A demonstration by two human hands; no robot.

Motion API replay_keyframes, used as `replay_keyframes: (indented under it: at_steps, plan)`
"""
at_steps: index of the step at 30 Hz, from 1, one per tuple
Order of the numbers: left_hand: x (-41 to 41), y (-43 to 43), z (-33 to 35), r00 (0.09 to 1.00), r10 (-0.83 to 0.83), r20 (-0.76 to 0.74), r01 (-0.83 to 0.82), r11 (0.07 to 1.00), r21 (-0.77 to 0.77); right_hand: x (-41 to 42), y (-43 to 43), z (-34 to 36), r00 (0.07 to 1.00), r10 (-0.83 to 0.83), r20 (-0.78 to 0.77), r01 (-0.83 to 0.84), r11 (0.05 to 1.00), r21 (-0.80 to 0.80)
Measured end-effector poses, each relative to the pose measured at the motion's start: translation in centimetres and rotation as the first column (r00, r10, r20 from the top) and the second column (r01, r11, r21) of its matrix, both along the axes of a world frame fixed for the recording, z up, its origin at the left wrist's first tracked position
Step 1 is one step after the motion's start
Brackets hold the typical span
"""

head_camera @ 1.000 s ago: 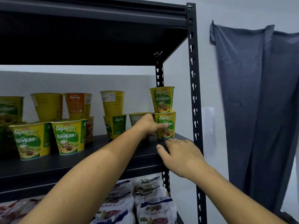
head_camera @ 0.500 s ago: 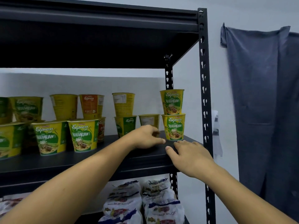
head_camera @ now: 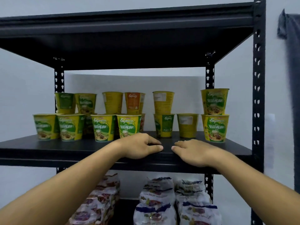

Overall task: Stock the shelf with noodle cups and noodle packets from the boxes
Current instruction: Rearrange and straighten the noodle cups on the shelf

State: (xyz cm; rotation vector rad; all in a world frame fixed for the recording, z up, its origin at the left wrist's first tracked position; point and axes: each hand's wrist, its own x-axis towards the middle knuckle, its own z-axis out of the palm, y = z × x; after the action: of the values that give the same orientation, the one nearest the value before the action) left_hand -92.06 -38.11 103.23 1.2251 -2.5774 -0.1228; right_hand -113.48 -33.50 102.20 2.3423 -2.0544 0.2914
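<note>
Noodle cups (head_camera: 103, 127) yellow-green, stacked two-high on shelf (head_camera: 48, 151) — left hand (head_camera: 138, 146), right hand (head_camera: 193, 151) relaxed, empty.

The left hand (head_camera: 139, 146) and right hand (head_camera: 193, 151) lie palm-down, side by side, on the front of the black shelf board (head_camera: 48, 150), holding nothing. Their thumb tips are near each other but apart. Behind them, from 9 to 3 o'clock, noodle cups (head_camera: 103, 127) stand upright, several stacked two high. At 6 o'clock, noodle packets (head_camera: 155, 200) are piled on the lower level. At 2 o'clock, a grey cloth (head_camera: 290, 62) hangs.
</note>
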Motion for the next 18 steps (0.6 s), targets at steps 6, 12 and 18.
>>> replay_keyframes:
  at_steps: [6,12,18]
  plan:
    - [5.6,0.1,-0.8,0.995,0.101,-0.021,-0.101,0.995,-0.008,3.7,-1.7,0.7,0.994,0.102,0.05,-0.104,0.993,0.047]
    - [10.8,-0.4,-1.4,0.979,0.19,-0.074,-0.19,0.982,0.009,7.7,-3.1,1.1,0.987,0.151,0.058,-0.154,0.986,0.059]
    - [14.9,-1.0,-1.5,0.967,0.236,-0.094,-0.238,0.971,-0.014,10.2,-4.8,1.5,0.99,0.085,0.109,-0.09,0.995,0.043]
